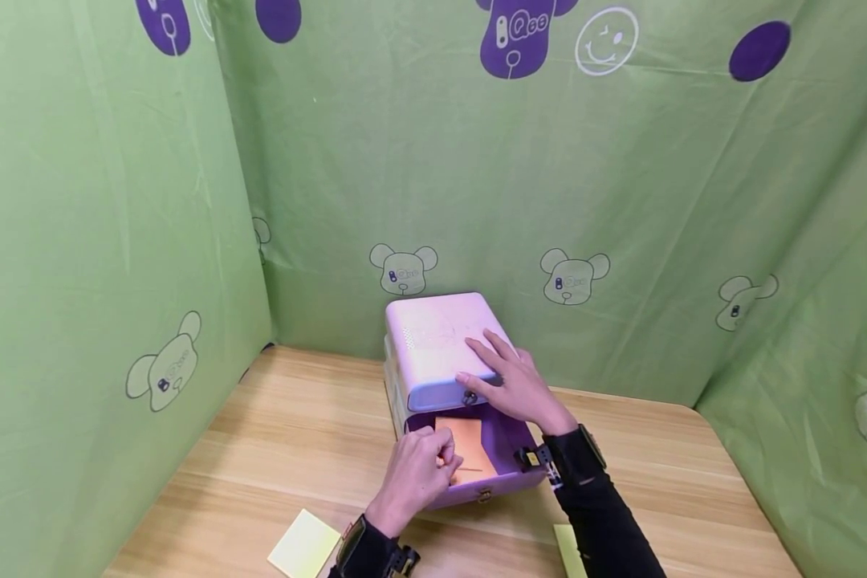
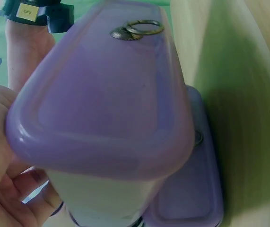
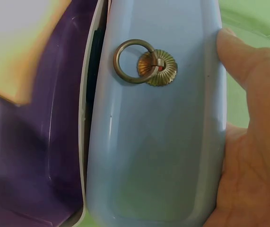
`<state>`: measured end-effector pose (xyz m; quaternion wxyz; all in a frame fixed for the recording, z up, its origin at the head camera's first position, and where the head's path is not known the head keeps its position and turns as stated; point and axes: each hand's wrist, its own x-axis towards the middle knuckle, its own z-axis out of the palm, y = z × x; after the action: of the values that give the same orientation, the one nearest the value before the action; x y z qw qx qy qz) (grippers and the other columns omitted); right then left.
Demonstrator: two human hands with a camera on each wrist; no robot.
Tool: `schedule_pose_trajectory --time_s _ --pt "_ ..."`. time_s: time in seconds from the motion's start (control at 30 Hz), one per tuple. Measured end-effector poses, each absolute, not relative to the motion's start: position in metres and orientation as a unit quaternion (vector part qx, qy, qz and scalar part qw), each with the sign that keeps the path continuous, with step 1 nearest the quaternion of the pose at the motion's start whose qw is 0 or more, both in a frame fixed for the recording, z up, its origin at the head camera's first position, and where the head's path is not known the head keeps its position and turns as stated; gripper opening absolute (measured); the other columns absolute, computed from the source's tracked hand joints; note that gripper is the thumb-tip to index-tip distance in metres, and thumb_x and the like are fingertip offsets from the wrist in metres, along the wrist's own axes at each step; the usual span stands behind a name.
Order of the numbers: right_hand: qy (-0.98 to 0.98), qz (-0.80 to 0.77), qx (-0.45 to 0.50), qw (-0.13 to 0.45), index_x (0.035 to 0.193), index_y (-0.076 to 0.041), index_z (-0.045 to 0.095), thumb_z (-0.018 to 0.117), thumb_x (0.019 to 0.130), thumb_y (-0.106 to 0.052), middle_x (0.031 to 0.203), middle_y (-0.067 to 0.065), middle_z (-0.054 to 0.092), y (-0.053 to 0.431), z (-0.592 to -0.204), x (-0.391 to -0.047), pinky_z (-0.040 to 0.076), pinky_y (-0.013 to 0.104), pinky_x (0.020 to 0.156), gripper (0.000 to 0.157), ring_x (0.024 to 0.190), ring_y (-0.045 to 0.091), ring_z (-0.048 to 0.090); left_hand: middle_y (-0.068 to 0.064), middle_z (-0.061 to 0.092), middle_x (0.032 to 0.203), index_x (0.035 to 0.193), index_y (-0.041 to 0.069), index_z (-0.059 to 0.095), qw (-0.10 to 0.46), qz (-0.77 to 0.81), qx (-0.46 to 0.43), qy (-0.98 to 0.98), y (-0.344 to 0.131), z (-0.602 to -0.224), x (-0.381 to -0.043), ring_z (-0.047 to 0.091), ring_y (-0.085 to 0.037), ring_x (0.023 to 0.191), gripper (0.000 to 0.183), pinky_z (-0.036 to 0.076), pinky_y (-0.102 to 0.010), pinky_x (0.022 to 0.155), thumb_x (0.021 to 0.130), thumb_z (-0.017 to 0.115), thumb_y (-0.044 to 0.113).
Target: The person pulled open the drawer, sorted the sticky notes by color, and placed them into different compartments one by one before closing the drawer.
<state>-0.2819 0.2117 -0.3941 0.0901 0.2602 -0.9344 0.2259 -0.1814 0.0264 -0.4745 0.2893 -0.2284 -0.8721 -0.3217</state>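
Note:
A lilac-topped drawer cabinet (image 1: 444, 329) stands on the table. Its upper drawer (image 3: 153, 137) is closed, with a brass ring on the front. Below it, the purple drawer (image 1: 509, 482) is pulled out, and an orange paper pad (image 1: 468, 441) is inside it. My right hand (image 1: 509, 377) rests on the cabinet's top right edge with its fingers spread. Over the near left part of the open drawer is my left hand (image 1: 415, 470), fingers curled beside the pad. Whether they grip the pad is hidden. In the left wrist view, the drawer front (image 2: 101, 94) covers the fingertips.
One yellow paper pad (image 1: 303, 544) lies on the wooden table (image 1: 318, 433) at the front left. Another yellow pad (image 1: 569, 550) is partly behind the right sleeve. A lower drawer front (image 2: 187, 189) sits under the open drawer. Green printed curtains (image 1: 441, 177) surround the table.

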Motion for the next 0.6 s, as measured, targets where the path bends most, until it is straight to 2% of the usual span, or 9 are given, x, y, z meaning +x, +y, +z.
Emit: schedule_pose_trajectory --time_s 0.3,0.6 --pt "-0.936 0.224 0.257 0.087 0.151 -0.02 0.04 0.058 0.089 -0.058 0.161 0.02 0.025 0.2116 -0.3925 -0.2809 0.022 0.069 0.111 0.075 0.141 0.051 0.021 0.008 0.049 0.055 0.061 0.017 0.048 0.295 -0.314 -0.208 -0.878 0.0259 -0.4761 -0.1806 0.042 -0.005 0.053 0.039 0.033 -0.016 0.048 0.064 0.087 0.014" --pt "-0.936 0.223 0.258 0.086 0.151 -0.021 0.04 0.057 0.089 -0.059 0.162 0.02 0.024 0.212 -0.3928 -0.2814 0.022 0.069 0.111 0.075 0.141 0.051 0.021 0.007 0.052 0.055 0.061 0.017 0.049 0.308 -0.313 -0.199 -0.876 0.0257 -0.4745 -0.1788 0.042 -0.005 0.054 0.038 0.035 -0.017 0.047 0.064 0.087 0.014"
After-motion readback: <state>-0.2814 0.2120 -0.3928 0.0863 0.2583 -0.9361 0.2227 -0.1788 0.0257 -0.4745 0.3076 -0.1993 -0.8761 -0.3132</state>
